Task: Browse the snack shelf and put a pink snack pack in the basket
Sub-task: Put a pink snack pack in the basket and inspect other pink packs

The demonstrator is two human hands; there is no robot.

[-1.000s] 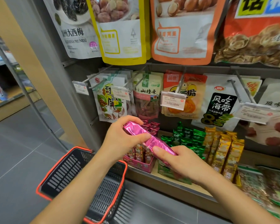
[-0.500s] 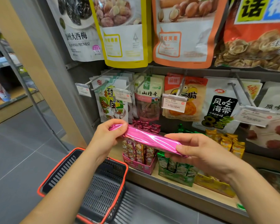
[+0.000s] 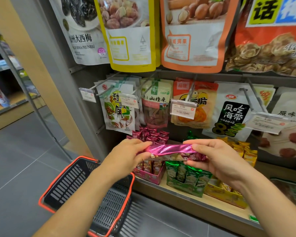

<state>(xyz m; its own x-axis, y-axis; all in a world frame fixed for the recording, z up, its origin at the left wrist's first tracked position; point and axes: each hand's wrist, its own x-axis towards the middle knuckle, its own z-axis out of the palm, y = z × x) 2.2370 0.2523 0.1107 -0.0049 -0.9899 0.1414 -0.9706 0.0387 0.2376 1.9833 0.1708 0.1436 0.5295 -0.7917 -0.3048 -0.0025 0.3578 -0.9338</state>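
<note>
The basket [image 3: 61, 178] sits low under the left forearm, below the pack. Above it, the left hand [image 3: 126, 156] and right hand [image 3: 217, 159] each pinch one end of the pink snack pack [image 3: 171, 149], fingers curled round it, holding it level before the shelf [image 3: 195, 202]. It looks light, thin and probably slippery, likely to bend mid-length, so an end grip suits it. The wrapper is glossy magenta foil, printed along its lower face.
</note>
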